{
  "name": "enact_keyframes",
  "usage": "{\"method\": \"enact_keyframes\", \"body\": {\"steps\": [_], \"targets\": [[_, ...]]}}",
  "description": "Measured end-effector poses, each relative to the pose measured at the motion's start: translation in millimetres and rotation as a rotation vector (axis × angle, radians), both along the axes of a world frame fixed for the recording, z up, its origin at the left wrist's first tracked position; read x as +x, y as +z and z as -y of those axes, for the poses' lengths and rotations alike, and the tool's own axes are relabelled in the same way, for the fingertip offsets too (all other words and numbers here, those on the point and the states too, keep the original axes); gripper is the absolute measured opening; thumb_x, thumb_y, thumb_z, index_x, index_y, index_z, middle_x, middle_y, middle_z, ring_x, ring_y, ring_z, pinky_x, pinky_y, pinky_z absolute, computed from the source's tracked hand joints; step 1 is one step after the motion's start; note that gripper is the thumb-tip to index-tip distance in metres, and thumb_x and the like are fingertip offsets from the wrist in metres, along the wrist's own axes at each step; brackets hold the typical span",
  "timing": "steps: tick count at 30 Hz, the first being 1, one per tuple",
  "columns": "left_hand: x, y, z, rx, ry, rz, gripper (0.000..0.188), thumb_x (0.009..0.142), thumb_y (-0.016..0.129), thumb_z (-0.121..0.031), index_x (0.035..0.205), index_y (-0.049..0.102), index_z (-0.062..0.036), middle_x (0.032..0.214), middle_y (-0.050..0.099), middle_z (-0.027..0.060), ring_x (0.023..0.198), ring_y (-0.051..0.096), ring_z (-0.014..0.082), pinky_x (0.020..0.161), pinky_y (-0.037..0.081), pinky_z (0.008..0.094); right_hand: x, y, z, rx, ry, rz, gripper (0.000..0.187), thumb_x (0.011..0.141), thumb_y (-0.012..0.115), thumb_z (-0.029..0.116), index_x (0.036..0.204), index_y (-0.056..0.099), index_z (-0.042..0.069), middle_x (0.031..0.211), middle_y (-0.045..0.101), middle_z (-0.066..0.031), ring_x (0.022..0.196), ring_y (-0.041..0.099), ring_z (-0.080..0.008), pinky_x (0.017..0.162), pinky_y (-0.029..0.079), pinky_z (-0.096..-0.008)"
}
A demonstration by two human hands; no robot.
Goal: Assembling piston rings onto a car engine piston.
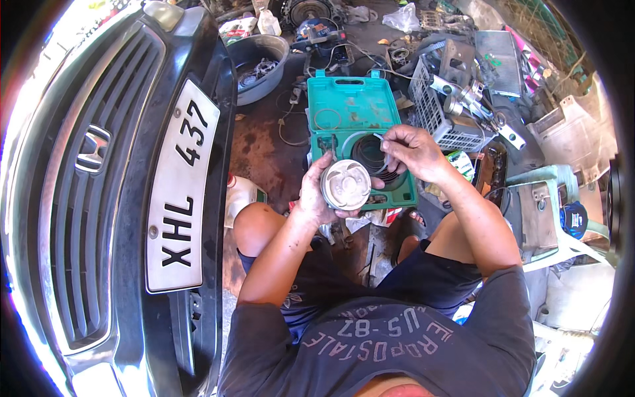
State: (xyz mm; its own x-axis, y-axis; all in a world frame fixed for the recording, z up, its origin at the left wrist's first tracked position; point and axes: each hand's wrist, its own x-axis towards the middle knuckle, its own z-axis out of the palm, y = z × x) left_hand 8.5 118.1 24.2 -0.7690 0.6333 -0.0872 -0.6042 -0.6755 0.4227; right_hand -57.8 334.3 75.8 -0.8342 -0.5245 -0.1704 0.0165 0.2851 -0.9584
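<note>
My left hand [316, 193] grips a piston [346, 186], its pale, worn crown with valve recesses turned up. Fingers wrap its side and the thumb rests near the rim. Just right of it, my right hand [415, 153] has thumb and fingertips pinched on a thin pale strip [379, 137]; whether the strip belongs to a ring is too small to tell. Below both hands lies an open teal plastic case [407, 196], its lid [350, 99] folded back away from me. Dark round rings [368, 153] sit in the case, partly hidden by my hands and the piston.
A car's front bumper [225, 132] with grille and plate fills the left side. Beyond stands a grey tub [281, 66] of metal parts. At right, a grey crate [423, 92] bears pistons with connecting rods [469, 99]. A white jug [243, 198] stands by my left knee.
</note>
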Motion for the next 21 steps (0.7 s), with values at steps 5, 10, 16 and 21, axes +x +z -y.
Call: {"method": "enact_keyframes", "body": {"steps": [5, 10, 16, 21], "targets": [[1.2, -8.2, -4.4, -0.110, 0.029, -0.035, 0.066, 0.088, 0.036, -0.060, 0.120, 0.052, -0.0045, 0.106, 0.061, 0.0294, 0.069, 0.067, 0.0285, 0.042, 0.049, 0.0284, 0.0, -8.0, 6.4, 0.085, -0.096, -0.064, 0.012, 0.091, 0.060, 0.016, 0.090, 0.061, 0.003, 0.071, 0.060, -0.0010, 0.060, 0.057, -0.0049, 0.050, 0.047, -0.0210], [1.5, -2.5, -5.1, -0.335, 0.150, -0.188, 0.064, 0.091, 0.038, -0.059, 0.119, 0.048, -0.0028, 0.102, 0.063, 0.0268, 0.092, 0.065, 0.0307, 0.078, 0.054, 0.0385, -7.0, -16.3, -1.5, -0.066, -0.093, -0.385, 0.009, 0.092, 0.056, 0.009, 0.094, 0.060, 0.000, 0.074, 0.059, -0.0014, 0.061, 0.056, -0.0062, 0.053, 0.048, -0.0217], [2.6, 5.2, -2.0, -0.550, 0.252, -0.069, 0.074, 0.085, 0.030, -0.074, 0.115, 0.050, -0.0090, 0.084, 0.063, 0.0079, 0.062, 0.062, 0.0158, 0.035, 0.039, 0.0211, -15.0, -13.0, -9.8, -0.118, -0.157, -0.257, 0.011, 0.095, 0.053, 0.010, 0.099, 0.060, 0.002, 0.073, 0.056, 0.0003, 0.055, 0.052, -0.0054, 0.050, 0.045, -0.0203], [-0.2, 2.8, -4.0, -0.642, 0.252, -0.077, 0.077, 0.083, 0.026, -0.078, 0.107, 0.057, -0.0110, 0.071, 0.062, 0.0023, 0.053, 0.055, 0.0103, 0.036, 0.031, 0.0184, -10.9, -13.1, -13.5, -0.157, 0.045, -0.093, 0.015, 0.096, 0.053, 0.015, 0.100, 0.061, 0.005, 0.071, 0.054, 0.0018, 0.053, 0.050, -0.0033, 0.047, 0.043, -0.0189]]}}
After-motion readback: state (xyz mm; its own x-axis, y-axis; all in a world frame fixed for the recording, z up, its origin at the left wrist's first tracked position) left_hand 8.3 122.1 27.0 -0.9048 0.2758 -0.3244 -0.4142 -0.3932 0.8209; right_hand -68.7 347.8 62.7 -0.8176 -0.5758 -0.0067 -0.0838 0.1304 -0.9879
